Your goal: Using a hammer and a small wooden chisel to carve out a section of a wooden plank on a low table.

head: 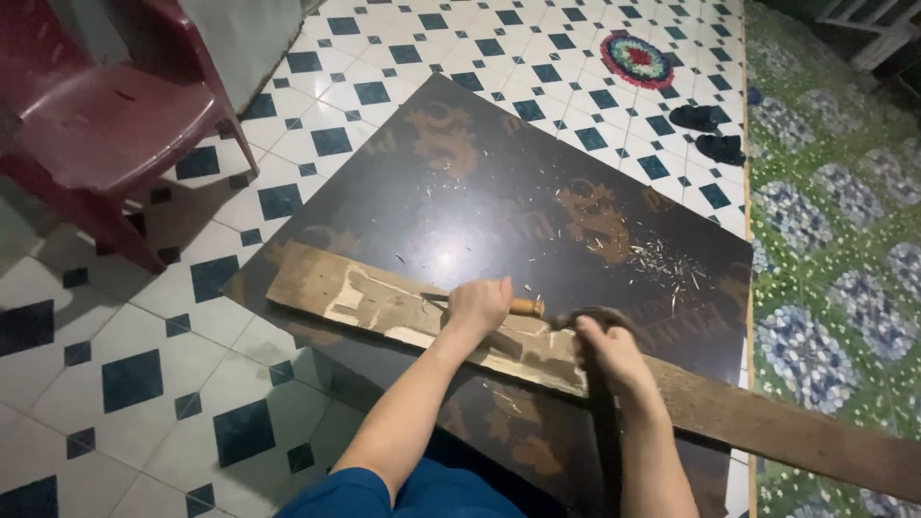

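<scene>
Worn, pale-patched wooden plank (384,302) lies slantwise across a large dark brown board (499,182) on the floor, running from the middle left down to the lower right edge of the view. The person's left hand (477,305) rests on top of the plank near its middle, fingers curled around a slim tool with a light wooden handle (526,308); the handle sticks out to the right of the fist, and the tool's metal end reaches out to the left along the plank's surface. The right hand (606,350) sits just beside it, further down the plank, closed over the top of a dark curved object (600,317) that runs down under the forearm; what that object is cannot be told. Both forearms come up from the bottom of the view, above a patch of blue clothing (403,491).

Small pale wood shavings (662,261) lie scattered on the dark board, thickest to the upper right of the hands. The board rests on a white floor with dark blue diamond tiles (134,379). A dark red plastic chair (106,115) stands at the upper left. Farther off are a round multicoloured mat (637,59) and a pair of dark sandals (710,132), beside a green flowered floor covering (835,240) along the right side.
</scene>
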